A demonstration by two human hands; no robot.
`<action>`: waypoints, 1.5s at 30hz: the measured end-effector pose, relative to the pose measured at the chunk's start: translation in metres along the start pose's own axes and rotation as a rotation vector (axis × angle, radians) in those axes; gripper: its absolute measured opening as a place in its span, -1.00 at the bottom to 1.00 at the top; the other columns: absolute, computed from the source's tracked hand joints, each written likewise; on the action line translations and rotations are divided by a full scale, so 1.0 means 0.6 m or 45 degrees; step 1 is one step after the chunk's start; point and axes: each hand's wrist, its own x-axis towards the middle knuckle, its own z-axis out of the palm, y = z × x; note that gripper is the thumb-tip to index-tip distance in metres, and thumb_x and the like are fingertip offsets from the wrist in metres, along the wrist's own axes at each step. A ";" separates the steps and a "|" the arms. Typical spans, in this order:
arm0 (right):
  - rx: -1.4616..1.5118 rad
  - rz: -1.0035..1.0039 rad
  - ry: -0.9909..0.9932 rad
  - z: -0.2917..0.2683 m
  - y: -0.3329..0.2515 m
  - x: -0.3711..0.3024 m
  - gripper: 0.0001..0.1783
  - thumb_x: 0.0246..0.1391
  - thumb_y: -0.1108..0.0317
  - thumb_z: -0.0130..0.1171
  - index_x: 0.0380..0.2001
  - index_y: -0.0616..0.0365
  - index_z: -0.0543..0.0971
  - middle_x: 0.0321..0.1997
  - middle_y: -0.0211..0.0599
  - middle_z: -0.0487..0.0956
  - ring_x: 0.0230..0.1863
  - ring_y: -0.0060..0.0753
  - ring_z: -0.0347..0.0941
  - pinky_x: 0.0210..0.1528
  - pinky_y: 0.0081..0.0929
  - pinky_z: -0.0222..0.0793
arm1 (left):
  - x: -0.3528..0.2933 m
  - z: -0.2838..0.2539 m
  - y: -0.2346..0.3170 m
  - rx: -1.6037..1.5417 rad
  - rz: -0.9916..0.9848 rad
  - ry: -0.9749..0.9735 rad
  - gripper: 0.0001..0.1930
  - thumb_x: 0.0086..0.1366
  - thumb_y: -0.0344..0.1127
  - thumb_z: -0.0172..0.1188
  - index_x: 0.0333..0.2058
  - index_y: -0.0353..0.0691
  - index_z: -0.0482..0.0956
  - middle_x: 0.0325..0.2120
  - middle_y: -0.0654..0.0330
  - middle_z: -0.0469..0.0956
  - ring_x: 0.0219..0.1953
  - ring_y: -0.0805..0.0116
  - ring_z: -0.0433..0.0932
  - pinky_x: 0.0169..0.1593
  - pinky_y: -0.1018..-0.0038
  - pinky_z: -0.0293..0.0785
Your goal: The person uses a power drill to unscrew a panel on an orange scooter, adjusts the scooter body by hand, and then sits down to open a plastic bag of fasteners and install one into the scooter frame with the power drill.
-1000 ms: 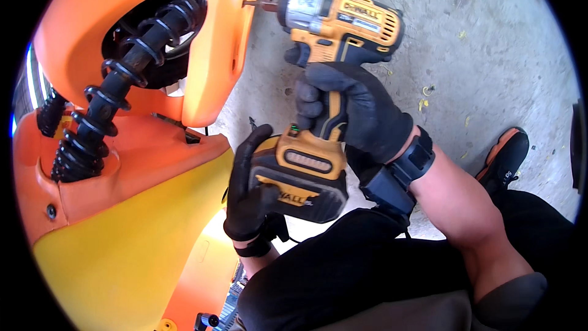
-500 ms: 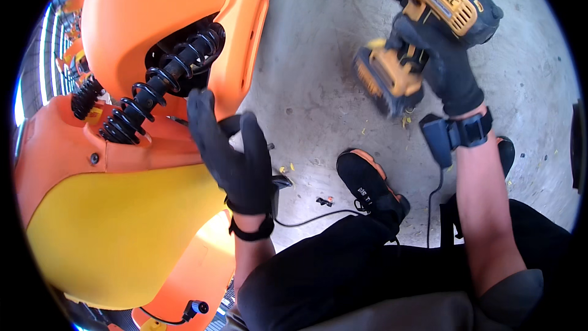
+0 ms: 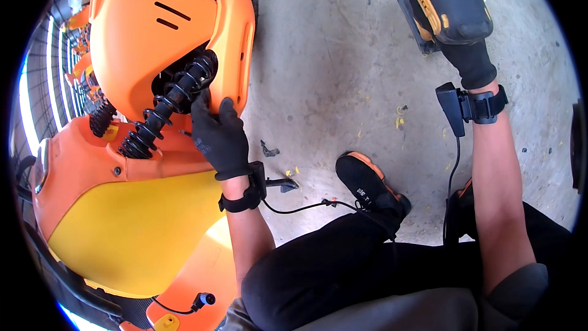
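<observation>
Gripping the lower end of the orange panel point(image 3: 236, 55), just right of the black spring point(image 3: 166, 101), the left hand point(image 3: 220, 142) bends its thumb over the edge; its fingertips are hidden, so firmness cannot be told. Well to the spring's right, the right hand point(image 3: 470, 61) appears wrapped around the power drill point(image 3: 456, 9), which hides most of its fingers. Should the spring compress, the nearby left fingers could be pinched. A careless swing of the drill might scratch the panel, and the slack cord point(image 3: 300, 210), below the spring and rightward, could snag the shoe point(image 3: 370, 187).
</observation>
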 end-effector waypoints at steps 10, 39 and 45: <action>0.295 -0.143 0.295 0.005 0.010 0.008 -0.57 0.08 0.49 0.24 0.05 0.20 0.47 0.04 -0.29 0.57 0.02 -0.37 0.52 0.09 -0.46 0.44 | -0.032 -0.021 0.085 -0.158 0.319 0.088 -0.48 0.17 -0.39 0.28 0.11 -0.38 0.40 -0.05 -0.10 0.49 -0.17 0.07 0.56 -0.12 0.30 0.49; 1.605 0.469 -0.112 -0.097 -0.283 0.170 -0.64 0.17 0.36 0.21 0.02 0.21 0.50 -0.22 -0.39 0.58 -0.22 -0.63 0.45 -0.20 -0.65 0.37 | -0.023 -0.024 -0.008 -0.057 0.272 0.188 -0.38 0.12 -0.40 0.27 0.16 -0.43 0.30 0.07 -0.18 0.37 0.12 -0.20 0.34 0.16 0.08 0.28; 1.258 0.421 -0.126 0.123 -0.295 0.246 -0.39 0.22 0.17 0.18 0.28 0.10 0.29 0.01 -0.09 0.55 -0.31 -0.52 0.45 -0.22 -0.52 0.41 | 0.015 -0.011 -0.011 -0.014 0.292 0.190 -0.51 0.16 -0.33 0.30 0.05 -0.38 0.47 -0.03 -0.10 0.50 0.07 -0.15 0.41 0.17 0.11 0.27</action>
